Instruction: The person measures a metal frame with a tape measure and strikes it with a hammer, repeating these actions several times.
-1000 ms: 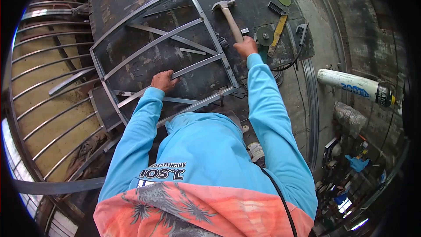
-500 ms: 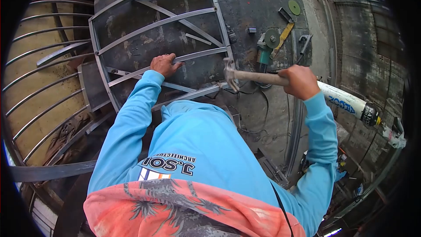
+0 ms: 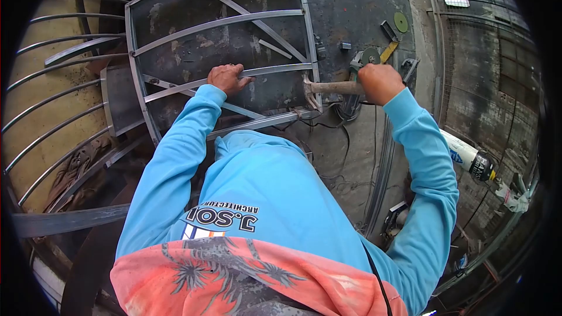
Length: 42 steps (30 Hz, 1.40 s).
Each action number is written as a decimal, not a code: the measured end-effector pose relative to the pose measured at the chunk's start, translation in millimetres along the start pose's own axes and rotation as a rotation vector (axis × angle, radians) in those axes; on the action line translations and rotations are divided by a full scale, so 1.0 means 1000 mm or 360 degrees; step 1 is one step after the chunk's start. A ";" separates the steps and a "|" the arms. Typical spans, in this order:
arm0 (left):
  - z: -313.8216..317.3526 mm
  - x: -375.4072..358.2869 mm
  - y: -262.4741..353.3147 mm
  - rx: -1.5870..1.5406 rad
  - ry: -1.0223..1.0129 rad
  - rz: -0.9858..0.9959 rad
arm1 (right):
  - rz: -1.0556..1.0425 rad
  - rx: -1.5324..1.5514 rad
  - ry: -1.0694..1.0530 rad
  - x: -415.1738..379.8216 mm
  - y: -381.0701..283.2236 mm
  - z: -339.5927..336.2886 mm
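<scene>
Fingers of the right hand [image 3: 380, 83] wrap a claw hammer's wooden handle; its head is at the metal frame's right side. Fingers of the left hand [image 3: 229, 79] curl over a curved crossbar [image 3: 275, 70] of the frame [image 3: 136, 76], which lies on the dark desk [image 3: 357, 0].

A green disc [image 3: 400, 21] lies near a yellow strip [image 3: 388, 51].

Two hands [image 3: 227, 78] [image 3: 379, 83], one hammer [image 3: 335, 88]
</scene>
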<state>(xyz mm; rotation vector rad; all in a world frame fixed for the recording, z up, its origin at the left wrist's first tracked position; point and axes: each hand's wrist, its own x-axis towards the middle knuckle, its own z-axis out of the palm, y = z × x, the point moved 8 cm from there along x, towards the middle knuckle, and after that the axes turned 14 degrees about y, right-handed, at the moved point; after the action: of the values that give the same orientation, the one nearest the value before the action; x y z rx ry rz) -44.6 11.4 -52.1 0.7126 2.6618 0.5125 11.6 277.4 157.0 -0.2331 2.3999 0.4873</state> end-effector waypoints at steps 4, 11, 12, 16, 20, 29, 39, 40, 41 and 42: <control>-0.004 0.002 0.001 0.0002 0.0034 0.0028 | 0.0030 0.0074 0.0152 0.000 0.002 0.009; -0.009 0.004 0.003 0.0001 0.0013 0.0012 | -0.0002 0.0133 0.0187 -0.020 -0.001 0.017; -0.010 0.003 0.004 -0.0015 0.0010 0.0018 | 0.0010 0.0141 0.0193 -0.019 0.001 0.014; -0.010 0.005 0.004 -0.0032 0.0028 -0.0014 | 0.0091 0.0204 0.0273 -0.022 0.007 0.021; -0.011 0.004 0.003 -0.0046 0.0052 -0.0006 | 0.0041 0.0182 0.0236 -0.019 0.001 0.017; -0.013 0.007 0.002 -0.0084 0.0058 -0.0033 | 0.0078 0.0200 0.0138 -0.016 -0.001 0.028; 0.011 0.042 0.048 -0.0212 -0.0254 -0.0202 | 0.0477 0.0628 0.0289 -0.087 0.041 0.024; 0.024 0.053 0.060 -0.0312 -0.0265 -0.0226 | 0.0497 0.0642 0.0297 -0.100 0.043 0.029; 0.036 0.064 0.074 -0.0410 -0.0278 -0.0249 | 0.0548 0.0759 0.0318 -0.114 0.047 0.036; 0.044 0.076 0.091 -0.0454 -0.0268 -0.0236 | 0.0600 0.0880 0.0340 -0.127 0.049 0.043</control>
<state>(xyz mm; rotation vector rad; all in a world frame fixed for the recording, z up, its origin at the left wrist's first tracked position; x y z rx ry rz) -51.6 136.2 -70.0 0.4492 2.3964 0.7368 118.9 344.0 222.8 0.4367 2.6879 -0.0590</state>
